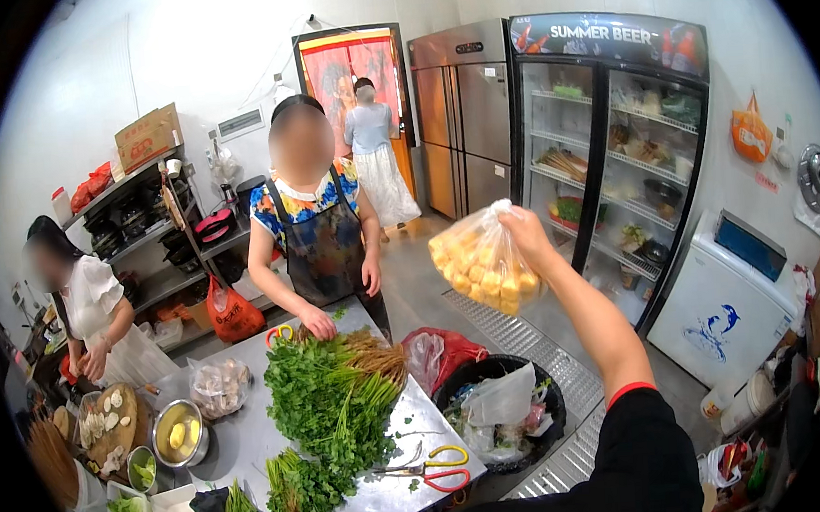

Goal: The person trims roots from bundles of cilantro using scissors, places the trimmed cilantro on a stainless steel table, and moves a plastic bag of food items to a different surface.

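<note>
My right hand [527, 233] grips the gathered neck of a clear plastic bag [484, 258] full of yellow-orange chunks, held up over the floor to the right of the table. My left hand is out of view. Before me a metal table [421, 431] bears a large heap of leafy green herbs [320, 395] with brown roots. Scissors [437, 469] with red and yellow handles lie near its right corner. A steel bowl [181, 433] with yellow pieces in liquid and a clear bag of pale pieces [219, 387] stand at the left of the herbs.
A person in an apron [321, 240] touches the herbs from across the table; another person [103, 310] works at the left. A full black waste bin [504, 419] stands beside the table. Behind are glass-door fridges [566, 155], a steel fridge [462, 126], a chest freezer [720, 314] and shelves [148, 237].
</note>
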`<control>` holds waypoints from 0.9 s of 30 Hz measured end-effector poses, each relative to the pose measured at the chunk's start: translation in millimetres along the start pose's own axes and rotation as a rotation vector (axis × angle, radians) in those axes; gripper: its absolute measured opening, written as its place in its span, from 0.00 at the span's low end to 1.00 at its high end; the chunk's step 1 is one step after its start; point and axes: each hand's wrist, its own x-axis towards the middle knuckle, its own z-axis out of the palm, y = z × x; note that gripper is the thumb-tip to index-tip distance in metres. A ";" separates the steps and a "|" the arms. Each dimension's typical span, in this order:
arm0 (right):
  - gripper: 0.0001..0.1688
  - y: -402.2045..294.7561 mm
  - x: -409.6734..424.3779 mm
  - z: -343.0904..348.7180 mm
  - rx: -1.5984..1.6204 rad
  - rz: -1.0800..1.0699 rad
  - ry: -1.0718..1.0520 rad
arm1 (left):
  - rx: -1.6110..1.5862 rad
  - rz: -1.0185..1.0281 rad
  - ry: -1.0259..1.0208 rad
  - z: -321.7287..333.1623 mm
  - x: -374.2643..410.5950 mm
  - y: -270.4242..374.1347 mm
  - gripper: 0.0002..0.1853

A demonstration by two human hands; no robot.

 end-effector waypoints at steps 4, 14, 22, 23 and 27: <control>0.12 12.0 -11.2 -7.9 0.066 0.031 0.055 | 0.082 -0.046 -0.079 -5.3 4.1 18.7 0.13; 0.12 20.0 -70.2 -27.3 -0.093 0.155 0.166 | 0.017 -0.001 -0.223 -8.4 48.8 41.7 0.16; 0.12 63.7 -169.1 -55.2 -0.457 0.291 0.228 | -0.023 -0.044 -0.370 -19.2 66.7 28.4 0.16; 0.12 58.9 -191.8 -49.0 -0.542 0.346 0.225 | -0.065 -0.059 -0.379 -21.1 67.4 28.5 0.16; 0.15 74.5 -320.6 -76.5 -0.810 0.538 0.339 | -0.138 -0.196 -0.535 -12.1 79.8 15.0 0.13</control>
